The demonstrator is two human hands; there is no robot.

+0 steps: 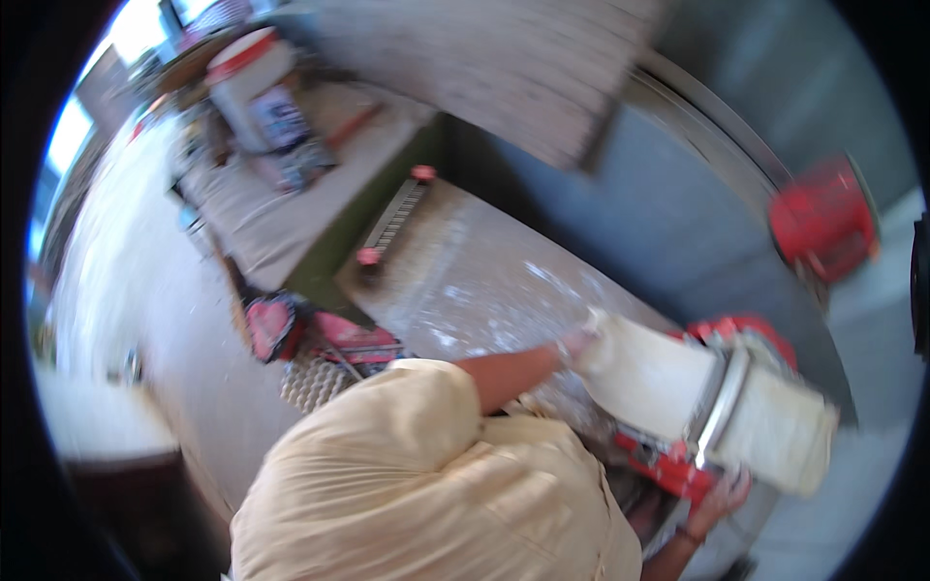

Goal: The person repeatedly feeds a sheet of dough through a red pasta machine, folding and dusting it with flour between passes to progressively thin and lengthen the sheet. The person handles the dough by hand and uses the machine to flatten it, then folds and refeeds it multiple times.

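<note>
A wide sheet of pale dough runs through the metal rollers of a red dough sheeter. My left hand grips the free end of the sheet, on the side over the floured table. On the other side of the rollers, more dough lies folded or hanging. My right hand is at the near red side of the machine, close to the rollers' end; blur hides whether it holds anything. Flour marks the worn tabletop on which the machine stands.
A ridged roller part with red ends lies at the table's far end. Beyond it, a covered surface carries a white tub with a red lid. A wooden board juts in above. A red container stands at the right; egg trays lie left.
</note>
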